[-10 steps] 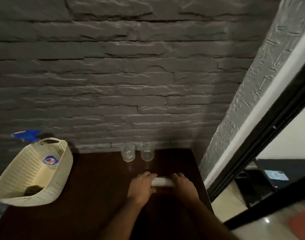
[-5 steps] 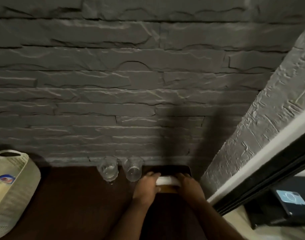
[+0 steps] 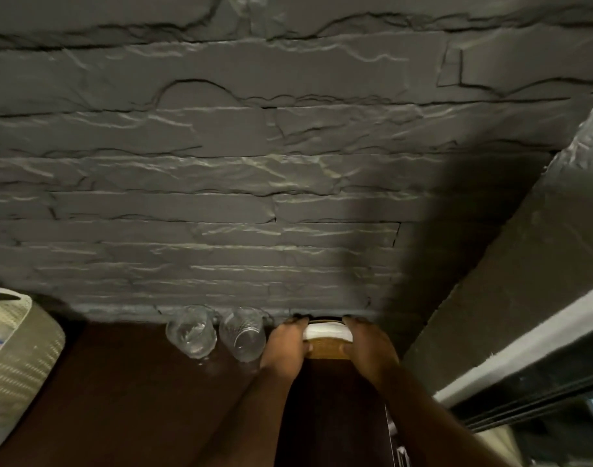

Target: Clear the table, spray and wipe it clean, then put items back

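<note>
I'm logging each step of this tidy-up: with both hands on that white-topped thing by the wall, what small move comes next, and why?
Probably let go and draw both hands back. The left hand and right hand grip the white-topped item right against the wall, beside the two glasses, so it looks placed.
</note>
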Motion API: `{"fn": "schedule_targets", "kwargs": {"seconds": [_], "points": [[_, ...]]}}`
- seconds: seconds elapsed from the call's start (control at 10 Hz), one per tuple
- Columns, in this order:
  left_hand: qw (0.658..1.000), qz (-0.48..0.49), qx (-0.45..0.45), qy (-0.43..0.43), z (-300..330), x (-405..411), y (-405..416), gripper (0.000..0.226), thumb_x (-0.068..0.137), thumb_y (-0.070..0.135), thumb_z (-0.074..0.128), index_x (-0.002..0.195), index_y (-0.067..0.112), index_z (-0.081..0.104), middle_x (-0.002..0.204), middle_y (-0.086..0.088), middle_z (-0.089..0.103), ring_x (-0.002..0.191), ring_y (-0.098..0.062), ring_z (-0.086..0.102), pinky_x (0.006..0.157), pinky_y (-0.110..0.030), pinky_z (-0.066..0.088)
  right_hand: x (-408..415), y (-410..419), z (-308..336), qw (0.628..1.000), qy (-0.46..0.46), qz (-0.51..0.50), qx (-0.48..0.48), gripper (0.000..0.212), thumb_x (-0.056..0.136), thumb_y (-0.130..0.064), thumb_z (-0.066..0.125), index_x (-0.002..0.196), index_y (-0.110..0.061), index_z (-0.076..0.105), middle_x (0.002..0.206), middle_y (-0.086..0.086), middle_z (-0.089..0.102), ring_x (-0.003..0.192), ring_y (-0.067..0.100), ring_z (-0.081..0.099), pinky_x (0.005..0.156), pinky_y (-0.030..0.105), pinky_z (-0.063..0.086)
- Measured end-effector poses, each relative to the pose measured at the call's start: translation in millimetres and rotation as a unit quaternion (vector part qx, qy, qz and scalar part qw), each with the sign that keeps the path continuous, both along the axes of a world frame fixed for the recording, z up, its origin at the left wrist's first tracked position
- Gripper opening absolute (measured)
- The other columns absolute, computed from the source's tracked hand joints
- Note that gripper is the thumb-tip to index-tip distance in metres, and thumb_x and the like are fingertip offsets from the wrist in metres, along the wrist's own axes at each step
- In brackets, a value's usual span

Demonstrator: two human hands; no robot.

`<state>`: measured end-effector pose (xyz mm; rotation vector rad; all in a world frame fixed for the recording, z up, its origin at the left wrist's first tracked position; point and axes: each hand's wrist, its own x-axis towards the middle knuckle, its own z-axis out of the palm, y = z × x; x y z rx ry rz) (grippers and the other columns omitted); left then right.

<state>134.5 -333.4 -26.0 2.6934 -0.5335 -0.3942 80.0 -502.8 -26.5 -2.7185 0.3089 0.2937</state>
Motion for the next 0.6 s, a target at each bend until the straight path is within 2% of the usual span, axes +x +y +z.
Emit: {"fn": "schedule_targets", "kwargs": {"seconds": [0.2,0.3,0.4,0.5,0.6], "points": [[1.0,0.022,-0.005,0.003,-3,4,-3,0.055,0.084,0.026,0.069,0.134,0.027,0.047,0.13,-0.002,0.058,0.118,-0.02,0.054,0.101,-0.031,0.042,5,-1,1,1.0,-0.022,0.001,-0.01,0.057,0.086,-0.035,0.066,0.138,-0.024,0.046,0.134,0.002,0.059,0.119,0.02,0.056,0.099,0.032,0.045],[0.999,0.03,-0.009,-0.008,1,-1,-2,0.061,0.083,0.029,0.07,0.137,0.025,0.043,0.133,-0.002,0.055,0.121,-0.021,0.052,0.102,-0.031,0.041,1,-1,4,0.999,-0.027,-0.004,-0.022,0.062,0.084,-0.039,0.067,0.139,-0.024,0.043,0.135,0.003,0.057,0.121,0.022,0.054,0.099,0.034,0.044],[0.998,0.036,-0.025,-0.044,18,-17,6,0.069,0.086,0.031,0.067,0.146,0.024,0.033,0.149,-0.001,0.037,0.135,-0.019,0.038,0.111,-0.029,0.03,-12,6,19,0.995,-0.062,-0.008,-0.072,0.062,0.083,-0.042,0.065,0.138,-0.025,0.042,0.14,0.004,0.05,0.126,0.024,0.046,0.102,0.037,0.041],[0.995,0.028,-0.053,-0.074,37,-26,16,0.066,0.09,0.034,0.061,0.148,0.023,0.031,0.154,0.001,0.03,0.14,-0.017,0.03,0.114,-0.028,0.024,-18,15,37,0.991,-0.103,-0.016,-0.089,0.054,0.084,-0.04,0.063,0.134,-0.023,0.048,0.139,0.005,0.05,0.127,0.025,0.046,0.102,0.037,0.042],[0.99,0.012,-0.103,-0.097,58,-44,34,0.062,0.092,0.037,0.057,0.147,0.022,0.032,0.153,0.003,0.031,0.14,-0.014,0.03,0.115,-0.025,0.024,-37,41,58,0.984,-0.158,-0.042,-0.078,0.047,0.086,-0.04,0.059,0.13,-0.022,0.053,0.137,0.006,0.052,0.125,0.025,0.047,0.101,0.036,0.041]]}}
